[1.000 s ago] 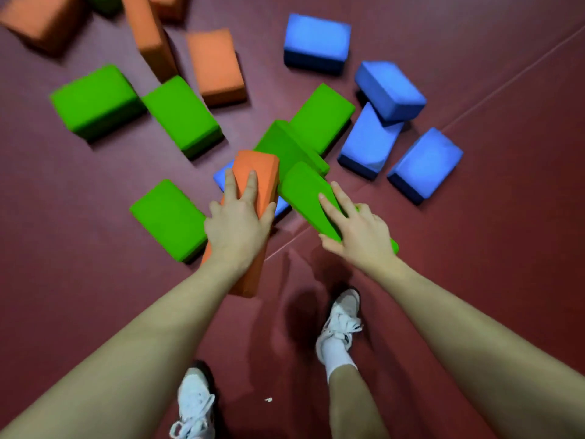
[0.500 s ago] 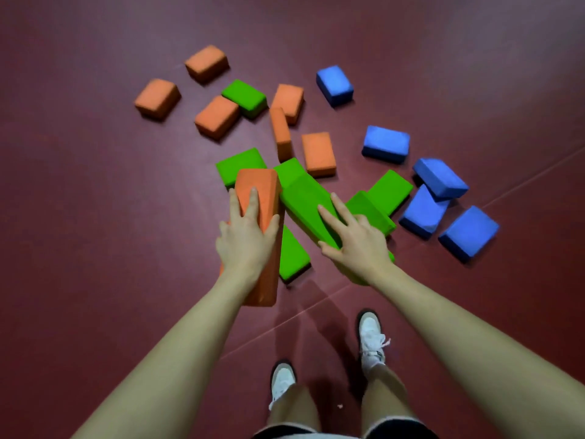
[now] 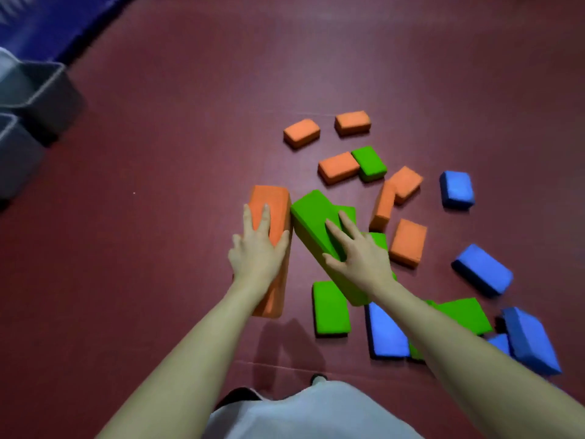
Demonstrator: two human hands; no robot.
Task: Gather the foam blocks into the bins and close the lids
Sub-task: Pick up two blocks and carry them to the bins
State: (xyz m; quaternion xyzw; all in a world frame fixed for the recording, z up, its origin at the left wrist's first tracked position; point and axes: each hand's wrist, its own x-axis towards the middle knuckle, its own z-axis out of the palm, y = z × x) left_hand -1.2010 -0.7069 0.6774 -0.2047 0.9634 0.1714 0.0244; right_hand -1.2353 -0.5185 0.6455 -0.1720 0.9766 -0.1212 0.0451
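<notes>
— So, how far along?

— Barely begun, by the look of it. Left hand [image 3: 257,248] gripping a long orange block [image 3: 273,217], fingers spread across its top face and thumb hooked round the right edge. Right hand [image 3: 357,251] clamped on a long green block [image 3: 316,223], fingers splayed over the top, thumb round the near side. Both blocks raised above the floor [image 3: 158,248], tips almost touching.

— And the rest?

— Scattered on the floor to the right: several orange blocks [image 3: 338,167], one small green block [image 3: 369,163] touching an orange one, another green block [image 3: 330,307] just beside the carried one, blue blocks [image 3: 456,189] further right and near the right forearm.

— Bins?

— Two grey bins [image 3: 41,96] at the far left edge, well apart from the pile, open-topped. Contents hidden from this angle; no lids in sight. Probably a carry across to the left next, then many more trips, then the lids.

— Any writing, brands, labels?

— None readable. Plain foam, plain bins; blue surface [image 3: 63,20] at top left too blurred to tell.
</notes>
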